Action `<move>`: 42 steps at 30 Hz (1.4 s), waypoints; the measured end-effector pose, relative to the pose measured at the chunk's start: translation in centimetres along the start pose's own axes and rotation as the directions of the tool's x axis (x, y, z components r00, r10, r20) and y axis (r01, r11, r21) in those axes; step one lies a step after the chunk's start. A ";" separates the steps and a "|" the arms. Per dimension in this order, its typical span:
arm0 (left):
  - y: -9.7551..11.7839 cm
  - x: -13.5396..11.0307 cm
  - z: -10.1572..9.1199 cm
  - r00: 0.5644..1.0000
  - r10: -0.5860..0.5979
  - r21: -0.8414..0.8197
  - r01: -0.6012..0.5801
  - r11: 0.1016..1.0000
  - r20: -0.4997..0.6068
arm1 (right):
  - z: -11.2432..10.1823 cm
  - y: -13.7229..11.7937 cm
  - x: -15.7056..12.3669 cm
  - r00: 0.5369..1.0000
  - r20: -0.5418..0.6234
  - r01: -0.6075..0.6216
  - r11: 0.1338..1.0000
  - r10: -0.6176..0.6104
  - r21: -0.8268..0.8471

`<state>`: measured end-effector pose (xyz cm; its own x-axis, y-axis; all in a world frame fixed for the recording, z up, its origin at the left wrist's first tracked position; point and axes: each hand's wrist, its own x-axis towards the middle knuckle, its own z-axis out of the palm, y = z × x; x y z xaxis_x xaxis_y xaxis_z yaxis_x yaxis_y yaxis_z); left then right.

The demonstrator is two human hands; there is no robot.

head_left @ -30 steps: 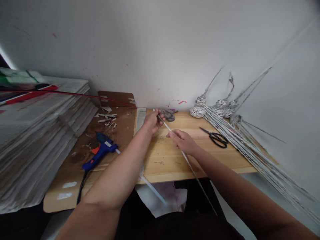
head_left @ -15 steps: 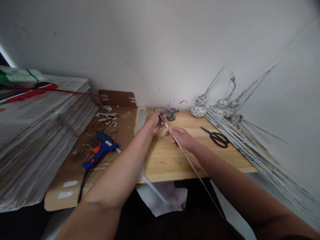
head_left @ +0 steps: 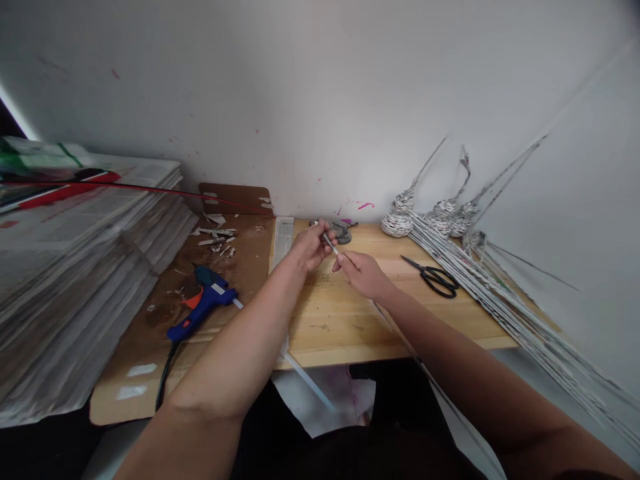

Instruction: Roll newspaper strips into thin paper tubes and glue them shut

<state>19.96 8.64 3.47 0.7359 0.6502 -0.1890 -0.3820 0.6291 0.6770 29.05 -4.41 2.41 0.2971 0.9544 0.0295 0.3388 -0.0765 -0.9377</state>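
A thin rolled paper tube [head_left: 331, 243] runs between my two hands over the wooden board. My left hand [head_left: 314, 247] pinches its far end, the fingers curled around it. Closer to me, my right hand [head_left: 364, 272] is closed around the same tube. Its long tail [head_left: 425, 370] passes under my right wrist and down toward my lap. Just behind my left hand lies a dark grey object [head_left: 341, 231], partly hidden, whose kind I cannot make out.
Black scissors [head_left: 436, 277] lie on the board [head_left: 325, 340], right of my hands. Beyond them are paper tubes [head_left: 480, 280] and woven paper gourd shapes [head_left: 399, 220]. Leftward, a blue glue gun [head_left: 200, 312] and paper scraps [head_left: 217, 240] rest on cardboard [head_left: 113, 400] beside stacked newspapers [head_left: 100, 300].
My right hand has turned over the tube, and the tube's tail has swung to the right, now passing beneath the wrist. My left hand stays nearly in place.
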 end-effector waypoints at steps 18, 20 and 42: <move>-0.3 -0.2 0.2 0.999 0.029 -0.017 -0.028 0.999 0.037 | -0.1 -0.7 1.2 0.996 0.043 -0.088 0.983 0.082 0.161; -0.4 -0.3 0.3 0.999 0.028 -0.008 -0.028 1.000 0.038 | -0.1 -0.7 1.2 0.999 0.000 -0.048 0.995 0.048 0.089; -0.9 0.4 -0.2 0.999 0.024 0.086 -0.027 0.996 0.033 | -0.5 -0.4 0.9 0.999 -0.022 0.041 0.999 -0.041 0.002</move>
<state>20.47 8.36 2.65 0.7445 0.6508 -0.1489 -0.3523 0.5725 0.7404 29.69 -3.66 2.99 0.3020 0.9503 0.0756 0.3494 -0.0366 -0.9363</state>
